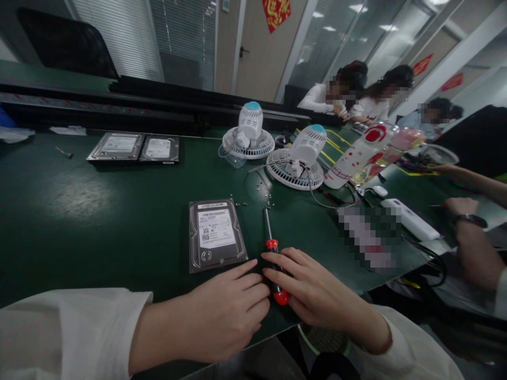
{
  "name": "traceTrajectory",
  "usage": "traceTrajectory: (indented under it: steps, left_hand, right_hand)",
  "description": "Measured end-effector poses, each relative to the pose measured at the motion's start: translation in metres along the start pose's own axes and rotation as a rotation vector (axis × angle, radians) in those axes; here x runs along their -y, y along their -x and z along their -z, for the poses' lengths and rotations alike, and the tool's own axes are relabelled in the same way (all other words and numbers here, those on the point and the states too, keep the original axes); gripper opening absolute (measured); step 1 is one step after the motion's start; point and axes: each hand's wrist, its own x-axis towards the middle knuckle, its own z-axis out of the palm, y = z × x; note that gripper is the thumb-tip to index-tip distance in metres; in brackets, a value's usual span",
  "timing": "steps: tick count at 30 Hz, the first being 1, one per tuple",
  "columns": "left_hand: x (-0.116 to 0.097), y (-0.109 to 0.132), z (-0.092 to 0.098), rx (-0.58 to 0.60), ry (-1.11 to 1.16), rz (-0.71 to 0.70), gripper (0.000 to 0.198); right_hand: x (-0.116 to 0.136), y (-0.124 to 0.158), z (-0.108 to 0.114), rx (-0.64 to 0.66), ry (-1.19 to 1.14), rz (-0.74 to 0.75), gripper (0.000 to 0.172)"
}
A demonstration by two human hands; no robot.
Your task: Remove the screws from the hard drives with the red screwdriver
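Note:
A hard drive [216, 234] lies label-up on the green table, just beyond my hands. My left hand [225, 311] rests palm-down at the table's near edge with its fingers stretched flat, fingertips just short of the drive's near corner. My right hand [312, 293] lies over the red-and-black handle of a screwdriver [272, 248], fingers extended across it; the metal shaft points away from me. Several tiny screws [255, 202] are scattered past the drive and the screwdriver tip.
Two more hard drives [134, 148] lie at the back left. Two small white fans [295, 161] lie face-down in the middle with cables. A neighbour's arm with a wristwatch [469, 221] rests on the right. Other people sit at the far right.

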Motion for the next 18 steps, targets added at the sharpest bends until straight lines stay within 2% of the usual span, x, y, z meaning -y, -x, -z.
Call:
traceTrajectory:
  steps: [3, 5, 6, 8, 9, 11, 13, 16, 18]
  left_hand:
    - [0.000, -0.001, 0.002, 0.006, 0.004, -0.004, 0.024]
    - [0.000, -0.001, 0.003, 0.008, 0.012, -0.010, 0.023]
    - [0.001, -0.001, 0.003, 0.007, 0.017, -0.012, 0.023]
    - [0.001, -0.001, 0.004, -0.002, 0.024, -0.019, 0.023]
    - [0.001, -0.001, 0.004, -0.011, 0.026, -0.022, 0.023]
    - [0.002, -0.001, 0.004, -0.019, 0.027, -0.024, 0.024]
    - [0.002, -0.001, 0.004, -0.018, 0.031, -0.027, 0.024]
    - [0.002, -0.002, 0.006, -0.010, 0.042, -0.033, 0.025]
    - [0.002, -0.002, 0.006, -0.012, 0.047, -0.035, 0.027]
  right_hand:
    - [-0.003, 0.000, 0.008, 0.011, 0.002, 0.008, 0.047]
    - [-0.012, -0.003, 0.014, -0.054, -0.019, -0.040, 0.047]
    - [-0.021, -0.006, 0.017, -0.096, -0.036, -0.098, 0.046]
    - [-0.044, -0.018, 0.020, -0.175, -0.111, -0.295, 0.032]
    - [-0.058, -0.026, 0.020, -0.170, -0.106, -0.385, 0.029]
    - [-0.088, -0.044, 0.017, -0.123, -0.095, -0.507, 0.021]
    - [-0.114, -0.062, 0.013, -0.012, -0.105, -0.590, 0.014]
    - [-0.139, -0.082, 0.008, 0.139, -0.134, -0.672, 0.035]
    - [-0.145, -0.089, 0.006, 0.213, -0.159, -0.698, 0.041]
